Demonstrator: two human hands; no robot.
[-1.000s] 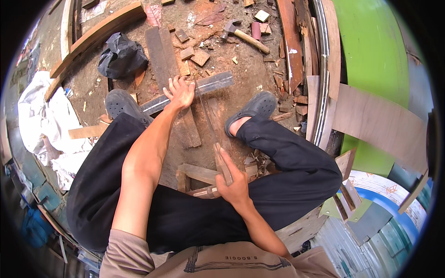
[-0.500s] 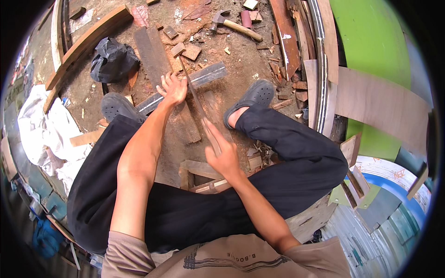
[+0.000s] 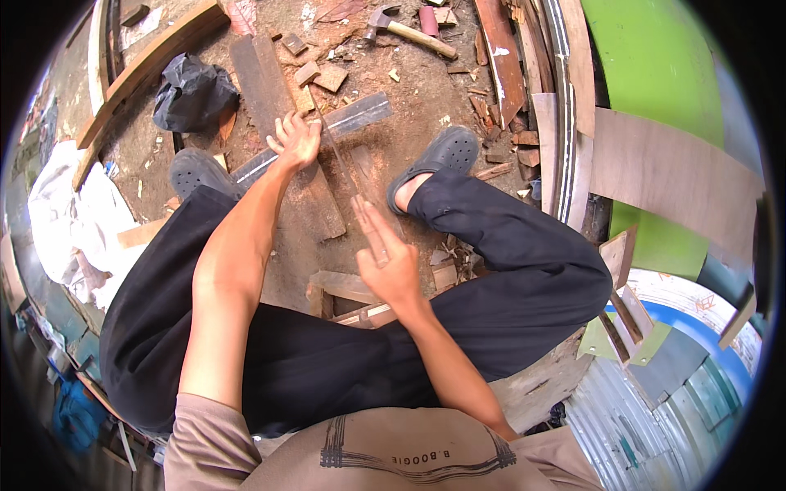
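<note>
My left hand (image 3: 297, 141) lies on a brown plank (image 3: 264, 78) on the ground, fingers spread and pressing down where a grey bar with a white line (image 3: 364, 114) crosses it. In my right hand (image 3: 391, 266) is the handle end of a hand saw (image 3: 332, 146), mostly covered by my closed fingers. Its narrow blade, blurred, slants up and away beside my left hand, over the crossing pieces. The exact contact between blade and wood cannot be made out. Small wood blocks (image 3: 331, 78) lie just past the blade's far end.
A claw hammer (image 3: 413, 37) and a reddish cylinder (image 3: 428, 21) lie at the far side. A black plastic bag (image 3: 195, 94) and white cloth (image 3: 70, 221) are on the left. Stacked boards (image 3: 565, 123) and a green panel (image 3: 655, 65) stand right. A small wooden frame (image 3: 348, 285) sits between my legs.
My right hand and the saw have shifted slightly up and away. My left hand stays on the wood with its fingers a little more curled. The whole view has shifted slightly.
</note>
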